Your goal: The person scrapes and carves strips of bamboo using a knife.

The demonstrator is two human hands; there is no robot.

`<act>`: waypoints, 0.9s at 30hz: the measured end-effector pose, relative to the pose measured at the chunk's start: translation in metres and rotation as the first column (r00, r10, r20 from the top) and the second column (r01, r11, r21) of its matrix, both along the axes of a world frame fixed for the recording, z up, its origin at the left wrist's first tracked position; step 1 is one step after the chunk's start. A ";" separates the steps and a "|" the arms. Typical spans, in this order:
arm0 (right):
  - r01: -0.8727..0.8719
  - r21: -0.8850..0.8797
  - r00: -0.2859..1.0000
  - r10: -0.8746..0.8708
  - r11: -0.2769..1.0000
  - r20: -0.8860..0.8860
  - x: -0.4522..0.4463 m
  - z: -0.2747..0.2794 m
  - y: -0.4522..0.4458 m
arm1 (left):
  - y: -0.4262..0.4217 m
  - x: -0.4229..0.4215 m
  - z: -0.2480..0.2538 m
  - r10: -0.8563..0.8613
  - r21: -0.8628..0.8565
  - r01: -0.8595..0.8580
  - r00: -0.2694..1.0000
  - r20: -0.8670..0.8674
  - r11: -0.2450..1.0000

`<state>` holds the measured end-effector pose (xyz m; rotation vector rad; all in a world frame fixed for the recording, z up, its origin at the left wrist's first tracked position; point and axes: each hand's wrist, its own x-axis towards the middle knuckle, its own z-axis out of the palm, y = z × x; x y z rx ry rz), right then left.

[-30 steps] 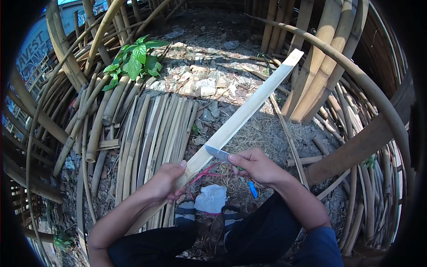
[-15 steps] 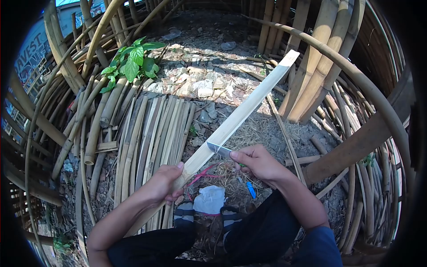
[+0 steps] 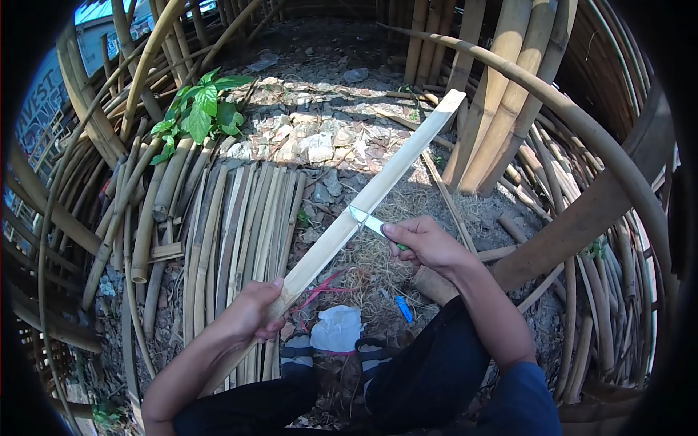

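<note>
A long, pale bamboo strip (image 3: 385, 182) slants from my lap up toward the far right. Wrapped around its lower part is my left hand (image 3: 256, 309), thumb lying along the top. My right hand (image 3: 429, 243) grips a knife (image 3: 369, 220) with a green handle, mostly hidden by the fingers. The knife's blade rests on the strip's right edge, near mid-length. Beneath the strip, dry shavings (image 3: 371, 272) lie scattered on the ground.
Split bamboo slats (image 3: 240, 232) lie side by side at left. A white sheet (image 3: 337, 328), a blue object (image 3: 403, 309) and pink ribbon (image 3: 316, 291) are near my feet. Thick bamboo poles (image 3: 502, 94) stand at right; a leafy plant (image 3: 203, 109) grows at upper left.
The knife has moved farther up the strip, away from my left hand, and its blade is turned differently. My left hand still holds the strip. The whole view has shifted slightly.
</note>
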<state>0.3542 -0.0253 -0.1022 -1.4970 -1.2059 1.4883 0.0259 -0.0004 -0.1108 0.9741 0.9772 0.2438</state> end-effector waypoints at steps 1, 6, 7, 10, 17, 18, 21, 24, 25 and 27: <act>0.011 0.009 1.000 -0.011 1.000 0.027 0.001 0.000 0.000 | -0.001 0.001 0.001 -0.006 0.001 0.006 1.000 0.001 1.000; 0.079 0.012 0.997 -0.079 0.997 0.019 0.012 0.002 0.002 | -0.004 -0.001 0.005 0.015 -0.019 -0.015 0.999 -0.034 1.000; 0.085 -0.006 0.996 -0.084 0.996 0.026 0.016 0.002 0.004 | -0.004 -0.001 0.006 0.013 -0.017 -0.013 0.999 -0.032 1.000; 0.052 0.025 0.998 -0.053 0.998 0.038 0.021 -0.002 0.007 | -0.004 -0.003 0.004 0.012 -0.016 -0.013 0.998 -0.066 1.000; 0.235 -0.064 0.972 -0.234 0.970 0.029 0.066 -0.002 0.015 | -0.011 -0.014 -0.003 -0.001 -0.046 -0.003 0.996 -0.093 0.999; 0.236 -0.056 0.972 -0.235 0.970 0.029 0.066 -0.006 0.016 | -0.011 -0.015 -0.003 -0.002 -0.061 -0.005 0.994 -0.105 0.998; 0.235 -0.050 0.971 -0.236 0.971 -0.023 0.069 -0.014 0.019 | -0.010 -0.017 -0.002 -0.011 -0.079 0.003 0.995 -0.102 0.997; 0.357 -0.006 0.933 -0.356 0.934 0.046 0.086 -0.013 0.020 | -0.010 -0.020 -0.003 -0.013 -0.085 0.004 0.994 -0.108 0.996; 0.438 -0.024 0.899 -0.438 0.899 -0.012 0.095 -0.016 0.020 | -0.009 -0.022 -0.003 -0.013 -0.093 0.002 0.993 -0.119 0.996; 0.519 -0.041 0.851 -0.520 0.854 -0.068 0.100 -0.024 0.024 | -0.007 -0.027 -0.008 0.013 -0.102 -0.025 0.992 -0.122 0.994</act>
